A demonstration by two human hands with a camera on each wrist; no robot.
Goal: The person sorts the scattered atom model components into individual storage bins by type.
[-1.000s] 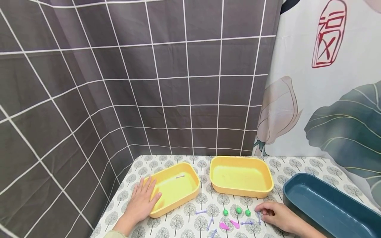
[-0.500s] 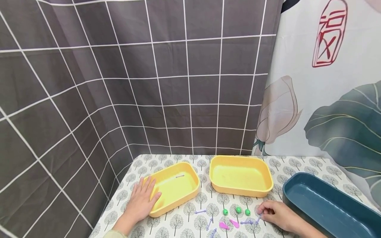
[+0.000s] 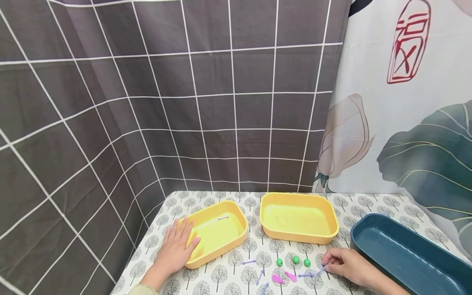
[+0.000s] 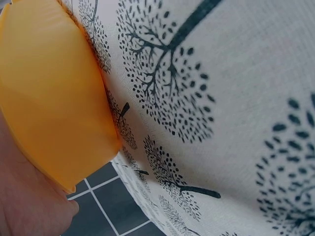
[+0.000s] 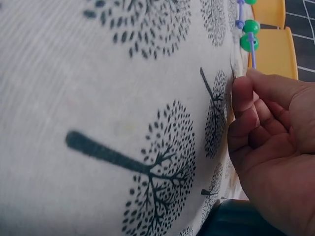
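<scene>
Purple stick [image 3: 322,270] is pinched by the right hand [image 3: 346,264], left hand [image 3: 175,248] spread, red characters [image 3: 407,59] behind.

I have a tree-print tablecloth [image 3: 206,282] in view, carrying a left yellow tray [image 3: 215,235], a far yellow tray [image 3: 298,221] and, at right, a dark blue tray [image 3: 409,258]. Near me lie three green beads [image 3: 296,259], two pink teardrop-shaped pieces [image 3: 291,277] and slim purple rods [image 3: 248,262].

Dark grey cloth [image 3: 252,112] sweeps across the back and round the left, white lines [image 3: 233,95] squaring it off; to its right, a pale hanging [image 3: 365,61] flashes a pinkish bud [image 3: 344,137], a broad green leaf [image 3: 435,157], a red seal [image 3: 408,43]; below, grey trees [image 3: 219,274] dot the white tablecloth [image 3: 203,275].
</scene>
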